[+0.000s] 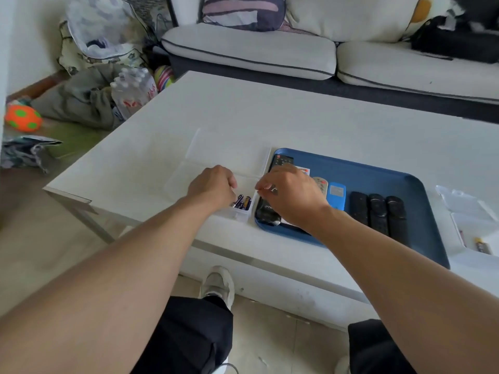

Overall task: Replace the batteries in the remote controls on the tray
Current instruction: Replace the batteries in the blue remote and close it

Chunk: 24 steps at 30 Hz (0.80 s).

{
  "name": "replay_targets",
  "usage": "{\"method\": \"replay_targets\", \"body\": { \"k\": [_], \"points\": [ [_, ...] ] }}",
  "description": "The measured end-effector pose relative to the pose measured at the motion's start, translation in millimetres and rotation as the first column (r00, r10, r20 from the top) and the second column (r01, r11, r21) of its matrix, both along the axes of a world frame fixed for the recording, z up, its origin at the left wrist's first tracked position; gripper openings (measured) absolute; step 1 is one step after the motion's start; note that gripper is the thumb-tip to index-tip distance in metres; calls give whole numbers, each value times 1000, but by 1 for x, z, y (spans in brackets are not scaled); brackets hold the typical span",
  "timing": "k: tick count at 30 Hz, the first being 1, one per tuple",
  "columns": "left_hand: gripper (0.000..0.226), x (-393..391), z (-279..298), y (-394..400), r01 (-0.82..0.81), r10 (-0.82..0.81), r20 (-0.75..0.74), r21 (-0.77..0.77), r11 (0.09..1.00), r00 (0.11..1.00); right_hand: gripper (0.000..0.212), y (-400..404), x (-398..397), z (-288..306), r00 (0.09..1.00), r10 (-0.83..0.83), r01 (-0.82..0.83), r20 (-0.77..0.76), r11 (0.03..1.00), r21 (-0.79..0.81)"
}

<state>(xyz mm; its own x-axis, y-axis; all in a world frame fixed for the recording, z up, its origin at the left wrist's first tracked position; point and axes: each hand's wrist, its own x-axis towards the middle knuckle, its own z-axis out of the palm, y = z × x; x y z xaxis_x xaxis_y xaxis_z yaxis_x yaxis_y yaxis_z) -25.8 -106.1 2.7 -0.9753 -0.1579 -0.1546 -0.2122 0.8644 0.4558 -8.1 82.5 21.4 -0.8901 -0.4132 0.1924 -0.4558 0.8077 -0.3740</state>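
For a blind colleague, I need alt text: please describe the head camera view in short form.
A person's left hand reaches into a clear box of batteries on a white table, while the right hand hovers, fingers curled, over a black remote on a blue tray holding several more remotes.

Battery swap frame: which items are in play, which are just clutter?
In play: blue tray, black remotes, blue remote, clear box of batteries, left hand, right hand.

Clutter: sofa, orange ball, water bottle pack, striped cushion.
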Motion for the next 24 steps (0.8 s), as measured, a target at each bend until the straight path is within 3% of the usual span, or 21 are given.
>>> {"method": "replay_targets", "body": {
  "k": [5,12,16,24],
  "points": [
    [26,2,-5,-18,-58,57,-27,-38,998,998,24,-26,-14,-3,992,125,-127,35,989,75],
    [32,5,-10,-36,-49,47,-46,-48,998,998,40,-67,-20,2,949,175,-273,261,869,412],
    [35,5,-15,-41,-40,37,-75,-41,998,996,24,-83,-33,0,935,161,-297,316,844,446],
    [38,4,-14,-44,-34,32,-89,-23,999,996,32,-97,-44,-12,928,170,-316,331,830,460]
  ]
}}
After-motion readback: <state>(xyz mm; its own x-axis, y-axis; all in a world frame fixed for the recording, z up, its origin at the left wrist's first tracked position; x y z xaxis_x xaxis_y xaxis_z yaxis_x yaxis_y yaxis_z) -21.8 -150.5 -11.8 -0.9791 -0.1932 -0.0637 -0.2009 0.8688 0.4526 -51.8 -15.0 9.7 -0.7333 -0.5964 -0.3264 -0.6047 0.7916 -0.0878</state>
